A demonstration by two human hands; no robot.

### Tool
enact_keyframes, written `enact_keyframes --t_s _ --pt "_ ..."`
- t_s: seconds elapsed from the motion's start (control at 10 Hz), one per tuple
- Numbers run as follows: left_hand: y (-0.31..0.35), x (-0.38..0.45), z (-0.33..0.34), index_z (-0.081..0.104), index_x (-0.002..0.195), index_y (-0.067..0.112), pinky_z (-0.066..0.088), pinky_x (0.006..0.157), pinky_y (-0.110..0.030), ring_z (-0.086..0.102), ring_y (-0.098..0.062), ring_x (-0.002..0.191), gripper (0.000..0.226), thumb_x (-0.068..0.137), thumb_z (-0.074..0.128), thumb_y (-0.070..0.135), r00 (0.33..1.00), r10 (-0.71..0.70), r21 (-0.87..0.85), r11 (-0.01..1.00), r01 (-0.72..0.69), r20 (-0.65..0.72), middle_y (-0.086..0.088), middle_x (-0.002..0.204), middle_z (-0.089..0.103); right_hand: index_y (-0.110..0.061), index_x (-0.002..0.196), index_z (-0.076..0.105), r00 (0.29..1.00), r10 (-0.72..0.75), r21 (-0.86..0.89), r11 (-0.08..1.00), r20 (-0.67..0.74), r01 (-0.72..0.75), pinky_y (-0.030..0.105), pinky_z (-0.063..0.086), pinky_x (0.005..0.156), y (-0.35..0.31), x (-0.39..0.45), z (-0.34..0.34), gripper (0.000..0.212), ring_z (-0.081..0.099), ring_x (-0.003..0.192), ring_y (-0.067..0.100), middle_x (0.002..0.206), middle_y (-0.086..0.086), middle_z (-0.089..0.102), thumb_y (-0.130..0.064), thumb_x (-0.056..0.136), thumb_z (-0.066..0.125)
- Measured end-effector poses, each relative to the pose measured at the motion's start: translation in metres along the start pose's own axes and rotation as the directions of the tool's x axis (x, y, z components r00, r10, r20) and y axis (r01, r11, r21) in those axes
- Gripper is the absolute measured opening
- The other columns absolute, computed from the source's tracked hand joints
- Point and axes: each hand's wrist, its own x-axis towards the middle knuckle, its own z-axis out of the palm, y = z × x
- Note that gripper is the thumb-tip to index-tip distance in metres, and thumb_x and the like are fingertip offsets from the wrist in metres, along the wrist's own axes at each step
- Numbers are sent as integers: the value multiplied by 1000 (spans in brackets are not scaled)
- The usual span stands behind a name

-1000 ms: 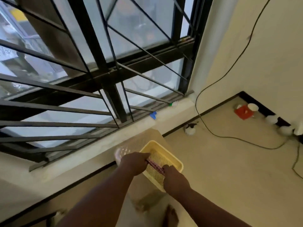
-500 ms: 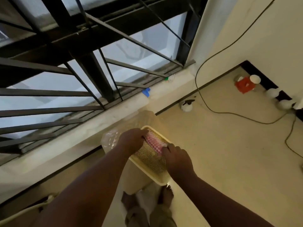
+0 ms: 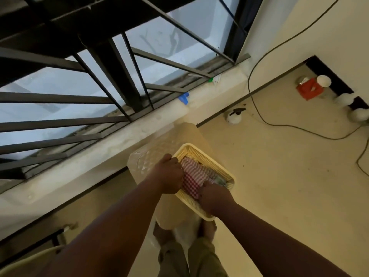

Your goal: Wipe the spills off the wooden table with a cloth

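Observation:
A red-and-white checked cloth [image 3: 192, 175] lies in a yellow perforated basket [image 3: 223, 168] on a small wooden table [image 3: 187, 134] below the window. My left hand [image 3: 168, 174] grips the cloth's left edge at the basket's rim. At the near end of the basket my right hand [image 3: 214, 195] holds the cloth's right side. Wet, shiny patches [image 3: 143, 158] cover the tabletop left of the basket.
A barred window [image 3: 119, 76] and its pale sill [image 3: 155, 120] run behind the table. A black cable [image 3: 279, 124], a small white bottle [image 3: 233, 116], a red box [image 3: 308, 88] and white bulbs [image 3: 357, 113] lie on the floor to the right. My feet stand under the table's near end.
The view has tilted down and closer. The cloth, earlier a thin strip between my hands, now lies spread in the basket with both hands on it.

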Motion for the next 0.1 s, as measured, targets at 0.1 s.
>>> enact_keyframes --t_s 0.1 --pt "-4 -3 -4 63 105 21 24 94 -41 46 -21 102 37 93 35 41 998 7 -4 1000 -7 -70 -1 105 60 -15 129 54 1000 11 2 1000 24 -11 38 53 88 -1 -3 -5 37 59 110 23 127 6 57 -32 97 47"
